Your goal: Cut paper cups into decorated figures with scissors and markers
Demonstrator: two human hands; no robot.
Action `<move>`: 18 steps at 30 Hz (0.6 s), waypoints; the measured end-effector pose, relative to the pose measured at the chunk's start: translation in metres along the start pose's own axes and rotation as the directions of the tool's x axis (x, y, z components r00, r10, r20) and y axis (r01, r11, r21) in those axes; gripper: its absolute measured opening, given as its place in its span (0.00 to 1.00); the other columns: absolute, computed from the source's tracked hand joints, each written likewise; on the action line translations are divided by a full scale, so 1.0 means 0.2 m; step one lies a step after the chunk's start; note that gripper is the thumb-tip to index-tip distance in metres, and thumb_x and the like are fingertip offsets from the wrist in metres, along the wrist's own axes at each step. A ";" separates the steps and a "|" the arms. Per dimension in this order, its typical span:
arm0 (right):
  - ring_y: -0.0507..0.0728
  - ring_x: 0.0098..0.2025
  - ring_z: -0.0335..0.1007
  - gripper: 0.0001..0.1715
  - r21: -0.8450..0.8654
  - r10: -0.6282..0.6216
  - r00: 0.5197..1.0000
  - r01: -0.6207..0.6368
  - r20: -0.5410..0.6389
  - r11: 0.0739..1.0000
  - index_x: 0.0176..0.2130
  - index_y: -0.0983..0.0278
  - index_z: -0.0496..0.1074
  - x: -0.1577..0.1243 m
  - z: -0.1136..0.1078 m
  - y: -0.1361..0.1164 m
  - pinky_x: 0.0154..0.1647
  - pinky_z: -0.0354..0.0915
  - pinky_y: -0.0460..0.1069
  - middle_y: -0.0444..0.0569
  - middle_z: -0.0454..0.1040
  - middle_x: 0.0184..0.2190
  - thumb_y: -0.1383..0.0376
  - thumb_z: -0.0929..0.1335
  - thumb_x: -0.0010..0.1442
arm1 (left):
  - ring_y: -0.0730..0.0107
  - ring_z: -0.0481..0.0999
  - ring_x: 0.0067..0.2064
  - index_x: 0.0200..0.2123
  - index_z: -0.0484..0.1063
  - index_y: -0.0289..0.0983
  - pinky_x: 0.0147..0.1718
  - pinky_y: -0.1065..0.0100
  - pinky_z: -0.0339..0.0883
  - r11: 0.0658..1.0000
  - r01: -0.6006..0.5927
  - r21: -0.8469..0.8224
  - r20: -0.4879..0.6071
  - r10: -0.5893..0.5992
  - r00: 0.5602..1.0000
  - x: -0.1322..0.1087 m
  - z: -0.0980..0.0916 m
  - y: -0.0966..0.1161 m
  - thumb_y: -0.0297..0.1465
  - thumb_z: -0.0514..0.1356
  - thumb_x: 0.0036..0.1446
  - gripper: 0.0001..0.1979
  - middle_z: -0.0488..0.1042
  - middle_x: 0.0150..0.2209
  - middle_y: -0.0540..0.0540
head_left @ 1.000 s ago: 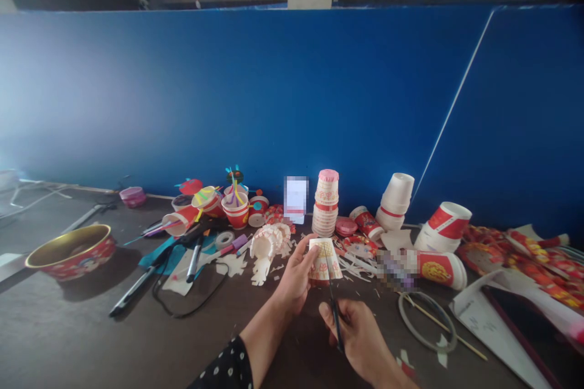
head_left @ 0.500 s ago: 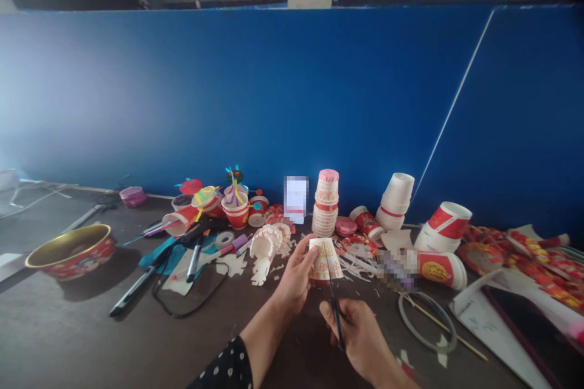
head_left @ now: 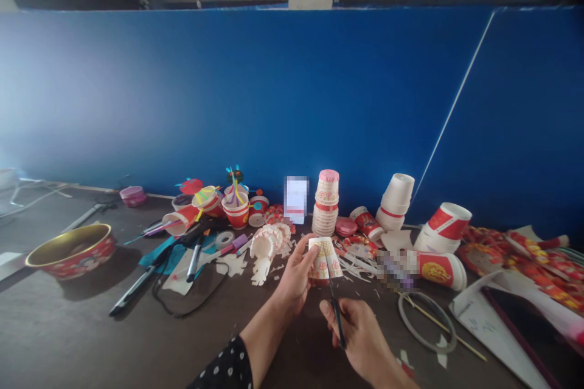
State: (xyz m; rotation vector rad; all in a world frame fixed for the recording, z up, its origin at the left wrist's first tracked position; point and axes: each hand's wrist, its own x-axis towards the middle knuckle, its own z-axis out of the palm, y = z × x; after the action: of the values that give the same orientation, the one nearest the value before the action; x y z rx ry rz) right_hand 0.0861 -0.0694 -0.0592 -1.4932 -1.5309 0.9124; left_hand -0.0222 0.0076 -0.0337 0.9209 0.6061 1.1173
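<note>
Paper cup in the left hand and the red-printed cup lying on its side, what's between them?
The head view shows cut white paper strips and then a pixelated patch that can't be made out.

The dark brown table [head_left: 137, 346] is a total mess lol. There's a gold-lined red bowl [head_left: 70, 251] out on the left, a tall stack of paper cups [head_left: 325, 203] at the far edge, and a red-and-white cup [head_left: 442, 270] on its side to the right (with a thin wire coil [head_left: 399, 316] nearer in). Paper scraps [head_left: 360, 267] everywhere too.
</note>
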 end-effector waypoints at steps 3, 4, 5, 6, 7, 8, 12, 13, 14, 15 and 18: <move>0.48 0.14 0.57 0.25 0.011 0.008 1.000 -0.008 -0.005 1.000 0.15 0.65 0.61 0.00 0.00 -0.01 0.16 0.49 0.42 0.41 0.62 0.10 0.52 0.63 0.53 | 0.68 0.71 0.28 0.50 0.57 0.40 0.19 0.72 0.63 1.000 -0.002 -0.001 0.001 0.002 1.000 0.00 0.00 0.00 0.41 0.55 0.51 0.24 0.71 0.32 0.44; 0.48 0.14 0.57 0.25 0.019 0.012 1.000 -0.011 -0.005 1.000 0.15 0.65 0.61 0.00 0.00 -0.01 0.16 0.49 0.42 0.41 0.62 0.10 0.52 0.63 0.53 | 0.68 0.71 0.28 0.50 0.57 0.40 0.19 0.72 0.63 1.000 0.002 -0.003 0.000 -0.002 1.000 0.00 0.00 0.00 0.41 0.55 0.50 0.24 0.71 0.32 0.44; 0.48 0.14 0.57 0.25 0.025 0.014 1.000 -0.014 -0.007 1.000 0.15 0.65 0.61 0.00 0.00 -0.01 0.16 0.49 0.42 0.41 0.62 0.10 0.52 0.63 0.53 | 0.68 0.71 0.28 0.50 0.57 0.40 0.19 0.72 0.63 1.000 0.006 -0.006 -0.002 -0.006 1.000 0.00 0.00 0.00 0.41 0.55 0.50 0.24 0.71 0.32 0.45; 0.48 0.14 0.57 0.25 0.029 0.015 1.000 -0.015 -0.008 0.999 0.15 0.65 0.61 0.00 0.00 -0.02 0.16 0.49 0.42 0.41 0.62 0.10 0.51 0.63 0.53 | 0.68 0.71 0.28 0.50 0.57 0.40 0.19 0.73 0.64 1.000 0.010 -0.009 -0.005 -0.010 1.000 0.00 0.00 0.00 0.41 0.56 0.50 0.24 0.71 0.32 0.45; 0.48 0.14 0.57 0.25 0.033 0.014 1.000 -0.013 -0.010 0.999 0.15 0.65 0.61 0.00 0.00 -0.02 0.16 0.49 0.42 0.41 0.61 0.10 0.51 0.63 0.53 | 0.68 0.71 0.28 0.50 0.57 0.40 0.19 0.73 0.64 1.000 0.012 -0.013 -0.008 -0.012 1.000 0.00 -0.01 0.00 0.41 0.56 0.50 0.24 0.70 0.32 0.45; 0.48 0.14 0.57 0.25 0.037 0.012 1.000 -0.012 -0.009 0.999 0.15 0.65 0.61 0.01 0.00 -0.02 0.16 0.49 0.42 0.41 0.61 0.10 0.51 0.63 0.53 | 0.68 0.71 0.29 0.50 0.57 0.41 0.20 0.73 0.64 1.000 0.015 -0.014 -0.010 -0.015 1.000 0.00 -0.01 0.00 0.41 0.56 0.50 0.24 0.70 0.33 0.45; 0.48 0.14 0.56 0.26 0.052 0.013 1.000 -0.013 -0.009 0.999 0.15 0.65 0.60 0.00 0.00 -0.03 0.16 0.50 0.42 0.41 0.60 0.10 0.51 0.63 0.53 | 0.68 0.71 0.29 0.51 0.57 0.41 0.20 0.73 0.64 1.000 0.016 -0.014 -0.006 -0.017 1.000 0.00 -0.01 0.00 0.41 0.56 0.50 0.25 0.70 0.34 0.44; 0.47 0.14 0.56 0.25 0.049 0.014 1.000 -0.013 -0.012 0.999 0.15 0.65 0.60 0.00 0.00 -0.03 0.16 0.50 0.42 0.41 0.60 0.10 0.51 0.63 0.53 | 0.68 0.71 0.29 0.51 0.57 0.41 0.20 0.73 0.63 1.000 0.016 -0.013 -0.006 -0.016 1.000 0.00 -0.01 0.00 0.41 0.56 0.50 0.25 0.70 0.34 0.44; 0.47 0.14 0.56 0.25 0.046 0.015 1.000 -0.014 -0.014 0.999 0.15 0.65 0.60 0.00 0.00 -0.03 0.16 0.50 0.42 0.41 0.61 0.10 0.51 0.63 0.53 | 0.68 0.71 0.29 0.51 0.57 0.40 0.20 0.73 0.63 1.000 0.016 -0.013 -0.007 -0.016 1.000 0.00 -0.01 0.00 0.41 0.56 0.50 0.25 0.70 0.34 0.44; 0.47 0.14 0.56 0.25 0.043 0.017 1.000 -0.016 -0.015 0.999 0.15 0.65 0.60 0.00 0.00 -0.03 0.16 0.50 0.42 0.41 0.61 0.10 0.51 0.64 0.53 | 0.68 0.71 0.29 0.51 0.57 0.41 0.20 0.73 0.63 1.000 0.017 -0.013 -0.010 -0.017 1.000 0.00 -0.01 0.00 0.41 0.56 0.50 0.26 0.70 0.34 0.44; 0.48 0.14 0.56 0.25 0.057 0.023 1.000 -0.023 -0.008 0.998 0.15 0.65 0.60 0.00 0.00 -0.03 0.16 0.50 0.42 0.40 0.61 0.10 0.51 0.64 0.53 | 0.68 0.71 0.29 0.51 0.57 0.41 0.20 0.72 0.64 1.000 0.024 -0.008 -0.022 -0.024 0.999 0.00 -0.01 0.00 0.41 0.56 0.49 0.26 0.70 0.34 0.44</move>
State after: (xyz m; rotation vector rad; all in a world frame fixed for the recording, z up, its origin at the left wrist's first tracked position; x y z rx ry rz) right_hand 0.0847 -0.0694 -0.0539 -1.4756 -1.4723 0.9536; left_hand -0.0239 0.0088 -0.0346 0.8936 0.6289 1.1086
